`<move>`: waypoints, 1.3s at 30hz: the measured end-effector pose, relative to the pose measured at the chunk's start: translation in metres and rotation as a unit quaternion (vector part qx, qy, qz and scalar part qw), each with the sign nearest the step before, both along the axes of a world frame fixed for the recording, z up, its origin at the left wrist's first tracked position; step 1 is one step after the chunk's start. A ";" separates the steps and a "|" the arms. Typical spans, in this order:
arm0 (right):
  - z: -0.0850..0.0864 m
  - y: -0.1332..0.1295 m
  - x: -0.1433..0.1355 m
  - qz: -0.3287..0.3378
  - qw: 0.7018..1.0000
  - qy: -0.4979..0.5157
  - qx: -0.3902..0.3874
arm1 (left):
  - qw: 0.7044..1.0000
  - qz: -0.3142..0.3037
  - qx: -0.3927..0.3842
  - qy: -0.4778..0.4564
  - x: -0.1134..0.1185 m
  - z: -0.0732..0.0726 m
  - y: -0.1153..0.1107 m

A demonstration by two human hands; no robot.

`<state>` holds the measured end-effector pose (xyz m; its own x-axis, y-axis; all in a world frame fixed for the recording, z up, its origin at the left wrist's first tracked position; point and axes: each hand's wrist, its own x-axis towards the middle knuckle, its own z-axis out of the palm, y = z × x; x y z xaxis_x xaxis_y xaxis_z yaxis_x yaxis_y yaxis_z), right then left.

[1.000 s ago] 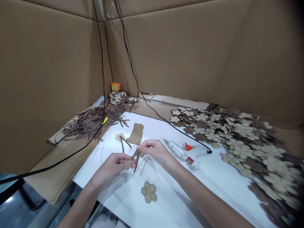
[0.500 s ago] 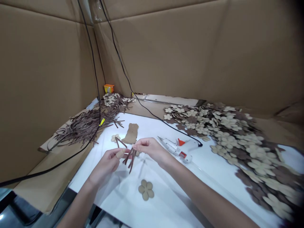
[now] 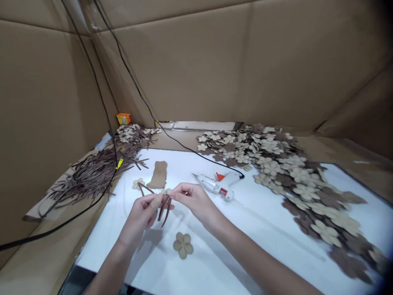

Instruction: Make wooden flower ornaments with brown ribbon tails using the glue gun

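Close together over the white board point(image 3: 147, 258), my two hands meet at a small bunch of dark brown strips point(image 3: 165, 211). My left hand point(image 3: 141, 214) pinches the bunch from the left; a beige cover is on its thumb. From the right, the fingertips of my right hand point(image 3: 193, 200) are closed at the top of the strips. A small pale flower piece point(image 3: 166, 191) shows between the fingertips, partly hidden. Below the hands lies a beige five-petal flower point(image 3: 183, 245). Behind my left hand is a smaller flower point(image 3: 138, 184) with brown strips.
A white glue gun point(image 3: 213, 184) lies right of my hands, its black cord point(image 3: 184, 145) running up left. Flower cutouts point(image 3: 273, 164) are heaped at right, brown strips point(image 3: 101, 170) at left. A brown scrap point(image 3: 158, 175) lies behind; cardboard walls point(image 3: 196, 69) surround the board.
The view has swung right, so the surroundings sit further left. My hands have drawn together at the strips, and a pale flower piece now shows at their top.
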<state>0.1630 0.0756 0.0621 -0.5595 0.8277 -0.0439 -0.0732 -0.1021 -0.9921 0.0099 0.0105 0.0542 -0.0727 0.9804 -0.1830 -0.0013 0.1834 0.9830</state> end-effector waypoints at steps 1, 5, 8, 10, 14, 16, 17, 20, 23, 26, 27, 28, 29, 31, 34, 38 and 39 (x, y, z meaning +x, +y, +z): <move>-0.001 -0.001 0.003 -0.016 1.000 -0.006 0.000 | 1.000 -0.003 0.000 -0.011 0.001 -0.001 0.001; -0.009 -0.003 0.008 -0.033 0.999 -0.008 -0.011 | 0.999 -0.026 -0.023 -0.001 0.005 -0.004 0.005; -0.015 -0.003 0.006 -0.024 0.999 -0.002 -0.021 | 0.998 -0.030 -0.045 0.020 0.007 -0.006 0.007; -0.018 -0.002 0.004 -0.021 1.000 -0.005 -0.021 | 0.999 -0.015 -0.048 0.021 0.008 -0.007 0.007; -0.016 0.000 -0.003 -0.025 1.000 -0.019 0.001 | 0.999 0.011 -0.042 0.002 0.008 -0.005 0.006; -0.013 0.000 -0.006 -0.030 0.999 -0.032 0.017 | 0.999 0.019 -0.027 -0.017 0.007 -0.005 0.005; -0.010 -0.001 -0.007 -0.034 0.998 -0.038 0.027 | 0.999 0.024 -0.015 -0.028 0.007 -0.005 0.004; -0.004 -0.003 -0.011 -0.044 0.997 -0.051 0.049 | 0.998 0.048 0.013 -0.046 0.007 -0.005 0.000; 0.000 -0.005 -0.018 -0.042 0.997 -0.048 0.045 | 0.995 0.087 0.017 -0.036 0.007 -0.007 -0.005; -0.001 -0.007 -0.025 -0.027 0.999 -0.036 0.027 | 0.991 0.126 0.025 -0.032 0.007 -0.010 -0.010; -0.002 -0.008 -0.027 -0.012 0.999 -0.032 0.021 | 0.990 0.133 0.026 -0.034 0.006 -0.011 -0.011; -0.004 -0.008 -0.027 0.007 0.999 -0.029 0.018 | 0.990 0.136 0.025 -0.039 0.005 -0.011 -0.013; -0.007 -0.007 -0.025 0.024 0.999 -0.030 0.020 | 0.989 0.137 0.021 -0.044 0.004 -0.012 -0.014; -0.012 -0.006 -0.014 0.044 0.996 -0.054 0.047 | 0.989 0.141 0.007 -0.050 0.001 -0.014 -0.018; -0.016 -0.003 0.016 0.103 0.969 -0.151 0.167 | 0.987 0.151 -0.025 -0.043 -0.003 -0.015 -0.026; -0.016 -0.004 0.054 0.308 0.869 -0.250 0.297 | 0.987 0.135 -0.067 -0.051 -0.003 -0.019 -0.034; -0.015 -0.006 0.058 0.332 0.848 -0.266 0.316 | 0.988 0.125 -0.072 -0.053 -0.002 -0.020 -0.035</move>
<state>0.2211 0.0700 0.0467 -0.9516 0.2904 -0.1005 0.2668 0.6185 -0.7391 0.0075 -0.0245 0.0338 -0.2823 0.8973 -0.3394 -0.1666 0.3025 0.9385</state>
